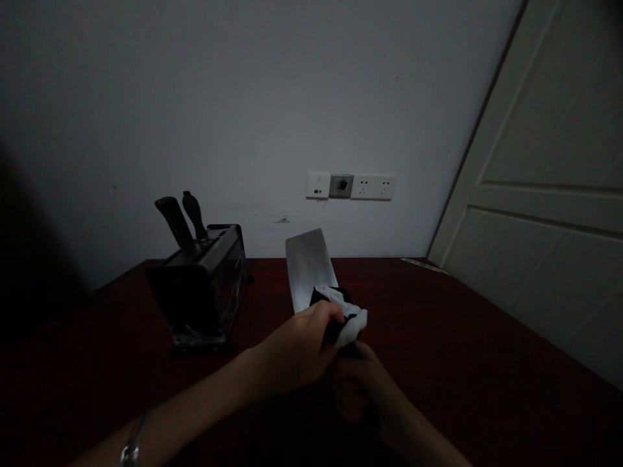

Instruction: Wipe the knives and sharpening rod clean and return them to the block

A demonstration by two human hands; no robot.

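A cleaver [311, 263] with a broad grey blade points away from me, tilted up over the dark red table. My right hand [357, 376] is closed around its dark handle, much of which lies in shadow. Close to the blade's base, my left hand [311, 337] pinches a crumpled black and white cloth [351, 321] against the cleaver. The left fingertips are partly hidden behind the cloth.
To the left stands a knife block [209, 285] with two black-handled knives [178, 224] in it. Wall sockets [372, 187] sit above the back edge of the table [418, 324]. A pale panelled door [545, 259] is at the right.
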